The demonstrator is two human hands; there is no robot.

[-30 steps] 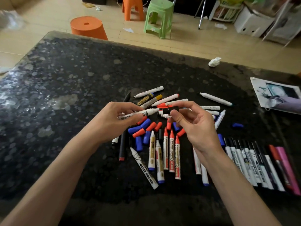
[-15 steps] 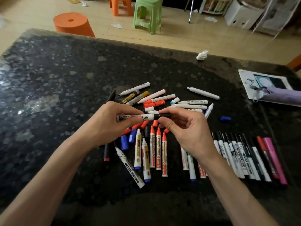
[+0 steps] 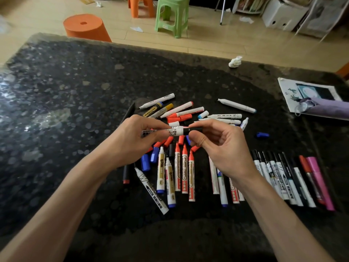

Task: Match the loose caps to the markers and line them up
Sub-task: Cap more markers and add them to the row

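Above the speckled dark surface (image 3: 75,95), my left hand (image 3: 130,140) grips a white marker (image 3: 171,132) by its barrel, held level, while my right hand (image 3: 222,150) pinches the black cap (image 3: 189,130) at its tip. Beneath lie loose red and blue caps (image 3: 155,155) and uncapped markers (image 3: 184,167). A capped row (image 3: 279,176) lies at the right.

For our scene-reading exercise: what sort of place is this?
Probably a living room at home: a dark stone table stands on a tiled floor, with a green stool and scattered clutter behind it.
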